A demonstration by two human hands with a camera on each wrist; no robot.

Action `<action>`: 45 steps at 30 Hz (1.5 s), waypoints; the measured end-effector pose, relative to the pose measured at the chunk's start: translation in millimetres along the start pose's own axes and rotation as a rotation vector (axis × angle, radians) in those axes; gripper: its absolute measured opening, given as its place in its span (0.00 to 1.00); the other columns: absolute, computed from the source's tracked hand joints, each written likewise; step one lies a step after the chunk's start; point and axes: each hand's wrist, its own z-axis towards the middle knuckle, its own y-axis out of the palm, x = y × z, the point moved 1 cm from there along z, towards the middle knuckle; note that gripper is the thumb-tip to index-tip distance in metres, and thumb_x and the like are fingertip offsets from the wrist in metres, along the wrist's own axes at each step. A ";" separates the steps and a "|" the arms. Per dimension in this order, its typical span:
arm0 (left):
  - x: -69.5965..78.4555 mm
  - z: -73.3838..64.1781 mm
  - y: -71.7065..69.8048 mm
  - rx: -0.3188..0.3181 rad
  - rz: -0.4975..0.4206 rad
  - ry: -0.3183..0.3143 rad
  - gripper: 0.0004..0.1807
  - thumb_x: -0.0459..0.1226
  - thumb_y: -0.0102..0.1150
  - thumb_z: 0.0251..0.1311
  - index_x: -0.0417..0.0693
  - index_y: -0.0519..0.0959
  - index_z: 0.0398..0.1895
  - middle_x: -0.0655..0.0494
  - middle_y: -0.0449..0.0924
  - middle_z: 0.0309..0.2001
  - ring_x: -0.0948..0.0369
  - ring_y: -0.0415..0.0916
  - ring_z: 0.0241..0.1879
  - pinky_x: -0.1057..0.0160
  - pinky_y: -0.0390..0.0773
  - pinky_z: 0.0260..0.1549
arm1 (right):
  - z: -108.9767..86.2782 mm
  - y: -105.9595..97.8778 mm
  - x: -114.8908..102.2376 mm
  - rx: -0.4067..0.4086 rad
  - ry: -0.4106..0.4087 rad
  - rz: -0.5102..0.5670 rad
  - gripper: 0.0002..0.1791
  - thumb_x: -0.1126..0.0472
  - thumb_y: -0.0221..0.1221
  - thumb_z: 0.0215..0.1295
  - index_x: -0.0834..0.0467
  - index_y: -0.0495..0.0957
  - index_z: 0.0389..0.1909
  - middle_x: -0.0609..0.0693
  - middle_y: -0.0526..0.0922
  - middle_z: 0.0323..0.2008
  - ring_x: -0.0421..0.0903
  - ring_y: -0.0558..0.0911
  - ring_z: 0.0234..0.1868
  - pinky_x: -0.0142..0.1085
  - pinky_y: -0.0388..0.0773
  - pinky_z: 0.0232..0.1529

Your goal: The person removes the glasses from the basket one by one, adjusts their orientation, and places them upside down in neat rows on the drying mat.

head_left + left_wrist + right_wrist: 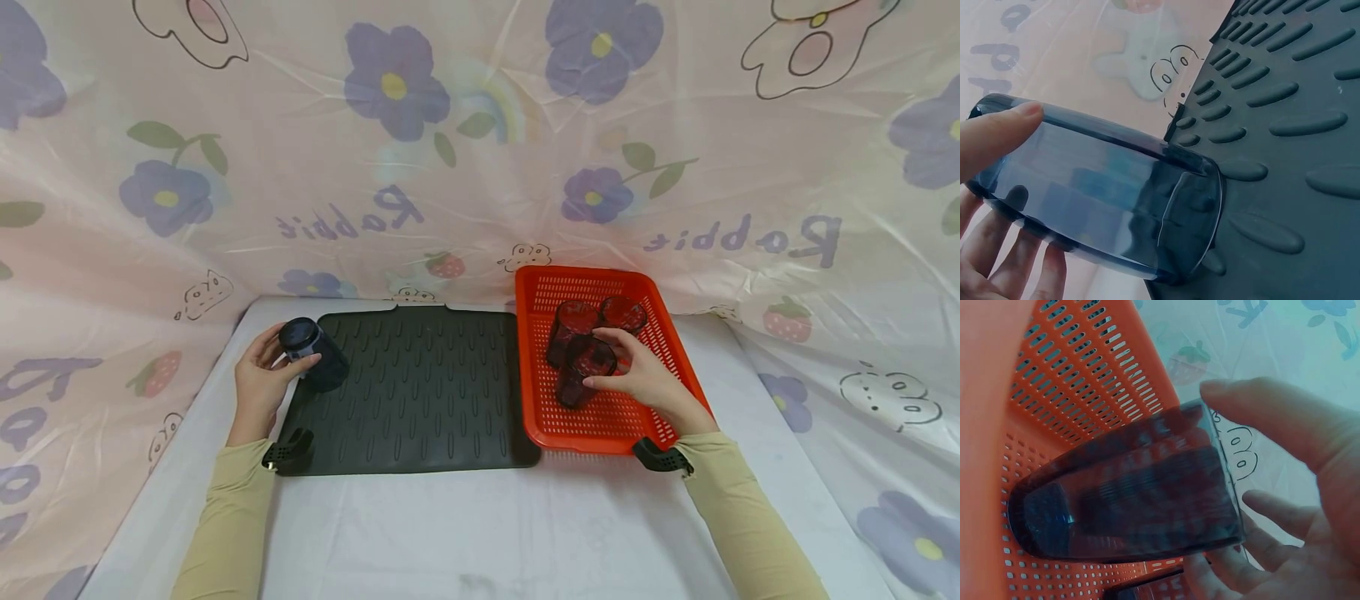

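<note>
Across the top and down both sides of the head view, thin creased pale pink cloth (pixel 517 179), glossy in patches and printed all over. Along the upper edge, big purple flowers (pixel 603 46) with yellow centres; at upper centre, a faint rainbow (pixel 501 104); near both upper corners, cut-off animal figures (pixel 812 52) in black outline. Left and right of centre, mirrored "Rabbit" lettering (pixel 738 237). At left, centre and right, red strawberries (pixel 446 266). Along the bottom, white tabletop (pixel 405 533), with a greyish smudge (pixel 477 583) at lower centre.
</note>
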 end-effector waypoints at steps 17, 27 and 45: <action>8.2 -3.1 0.9 -0.020 0.077 0.026 0.43 0.29 0.74 0.46 0.53 0.66 0.69 0.48 0.68 0.63 0.59 0.66 0.59 0.46 0.63 0.62 | 1.3 1.7 1.4 0.004 0.004 -0.101 0.48 0.62 0.71 0.53 0.63 0.53 0.70 0.66 0.58 0.66 0.64 0.60 0.64 0.60 0.63 0.60; 0.5 -0.5 0.7 -0.017 0.092 0.062 0.42 0.29 0.73 0.47 0.55 0.67 0.68 0.49 0.69 0.60 0.59 0.66 0.57 0.47 0.65 0.61 | -2.7 2.5 -2.5 0.011 0.021 -0.112 0.48 0.56 0.73 0.50 0.60 0.56 0.68 0.65 0.63 0.62 0.61 0.64 0.61 0.56 0.68 0.57; 0.3 -1.5 2.6 -0.020 0.102 0.076 0.42 0.30 0.73 0.48 0.54 0.66 0.68 0.48 0.68 0.61 0.60 0.66 0.58 0.49 0.66 0.61 | 0.7 3.4 -1.9 -0.020 0.004 -0.114 0.46 0.61 0.73 0.50 0.64 0.57 0.66 0.66 0.60 0.63 0.63 0.65 0.61 0.57 0.67 0.58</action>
